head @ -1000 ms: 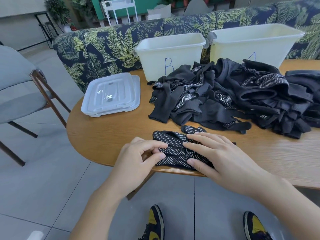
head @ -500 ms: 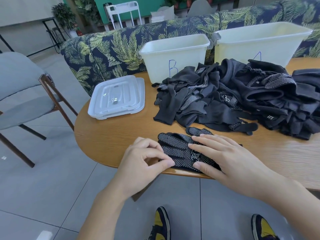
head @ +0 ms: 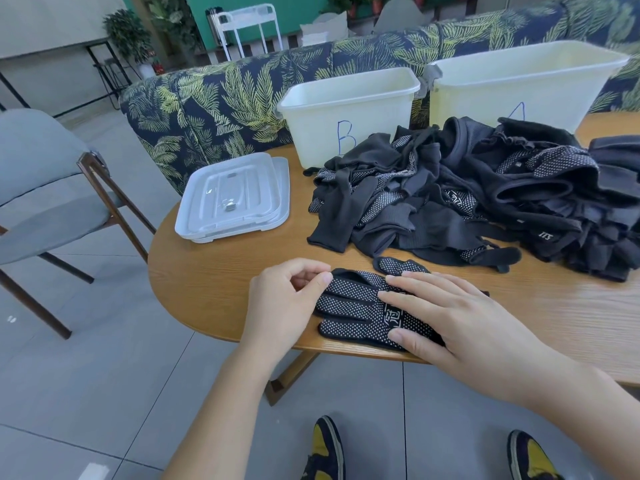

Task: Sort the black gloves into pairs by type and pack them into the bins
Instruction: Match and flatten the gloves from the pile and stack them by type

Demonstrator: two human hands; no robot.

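Note:
A black glove with white grip dots point(head: 356, 308) lies flat at the near edge of the wooden table point(head: 214, 268). My right hand point(head: 460, 318) presses down on it with straight fingers. My left hand point(head: 287, 299) pinches the tip of one glove finger between thumb and forefinger. Behind it spreads a large pile of black gloves point(head: 467, 199), some dotted, some plain. Two white bins stand at the back: bin B point(head: 346, 112) and the larger bin A point(head: 519, 84). Whether a second glove lies under the dotted one I cannot tell.
Stacked clear plastic lids point(head: 235, 197) lie on the table's left part. A grey chair point(head: 45, 188) stands left of the table. A leaf-patterned sofa point(head: 214, 98) runs behind the bins. My yellow-and-black shoes point(head: 325, 452) show on the tiled floor below.
My left hand has shifted from the glove's middle fingers up to its top fingertip and now pinches it. My right hand stays flat on the glove. The view has drifted slightly.

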